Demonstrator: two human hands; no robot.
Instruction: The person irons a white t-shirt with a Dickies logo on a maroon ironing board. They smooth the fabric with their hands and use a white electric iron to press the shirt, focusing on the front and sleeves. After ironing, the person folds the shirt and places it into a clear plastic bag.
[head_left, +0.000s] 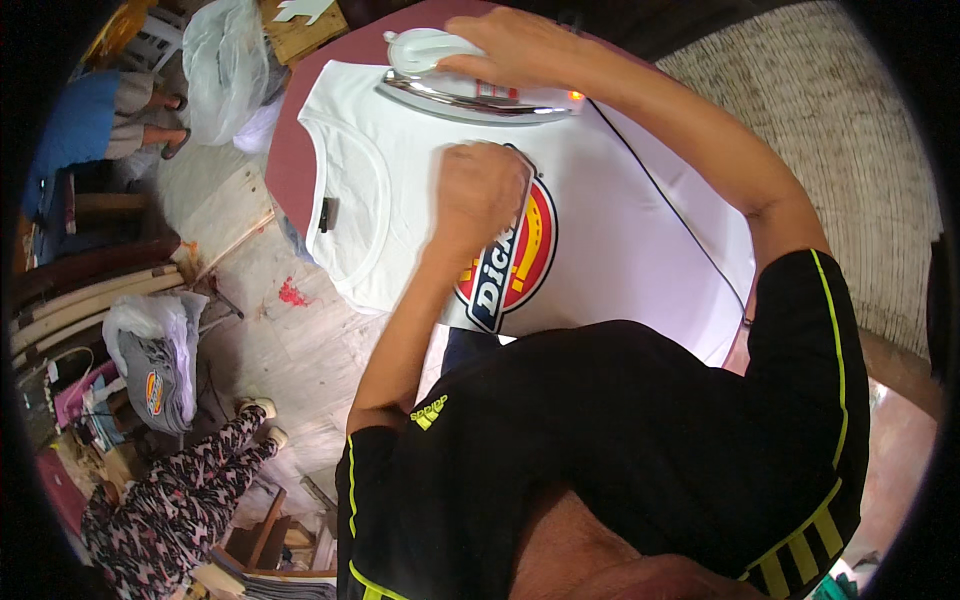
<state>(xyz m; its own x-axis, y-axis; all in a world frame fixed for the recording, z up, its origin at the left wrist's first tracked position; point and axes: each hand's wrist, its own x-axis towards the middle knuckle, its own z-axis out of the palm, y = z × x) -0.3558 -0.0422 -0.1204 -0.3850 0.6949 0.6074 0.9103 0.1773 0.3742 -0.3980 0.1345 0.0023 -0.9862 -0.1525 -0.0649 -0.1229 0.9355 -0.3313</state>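
A white T-shirt (640, 215) lies spread on a dark red padded board (291, 165), its neckline toward the left. A red, yellow and dark blue printed emblem (541, 240) marks its front. My right hand (515, 48) is closed round the pale handle of an iron (470, 98). The iron's shiny metal body rests along the shirt's far side, with a small orange light lit at its right end. On the shirt beside the emblem, my left hand (480, 195) is curled closed and slightly blurred. Its fingertips are hidden, so whether it pinches the cloth does not show.
The iron's dark cord (675, 205) runs across the shirt toward my right arm. At left, a stack of folded grey shirts (158, 380) sits in clear plastic. Two people are nearby: one in patterned trousers (190, 500), another in a blue top (85, 115). A clear plastic bag (225, 70) stands far left.
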